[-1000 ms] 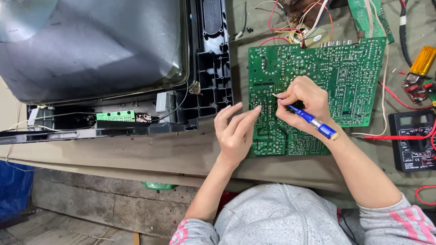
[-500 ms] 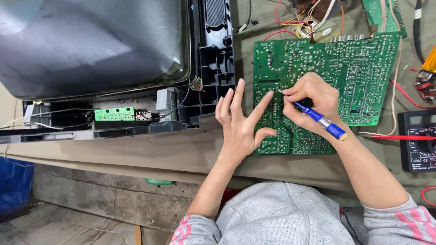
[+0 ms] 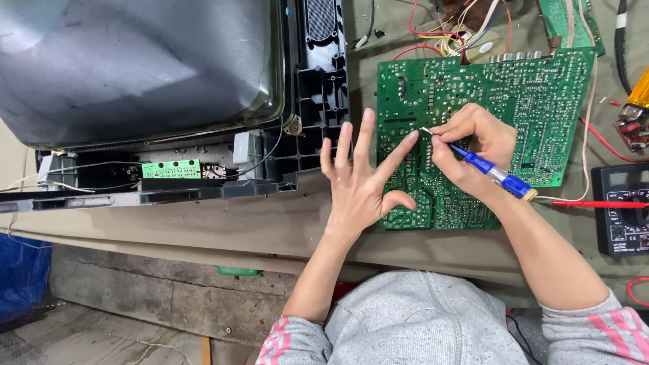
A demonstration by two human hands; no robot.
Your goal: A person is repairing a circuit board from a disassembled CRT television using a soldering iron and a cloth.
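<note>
On the green circuit board, left hand splayed; right hand grips, seemingly, a blue-handled probe.

A large grey picture-tube screen, dark and unlit, fills your upper left. At your far right edge sits a black meter; its display seems cut off.

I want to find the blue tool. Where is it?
In the head view, the blue-handled tool is in the right hand, right of centre, its tip on the green circuit board beside the left hand's index finger.
</note>
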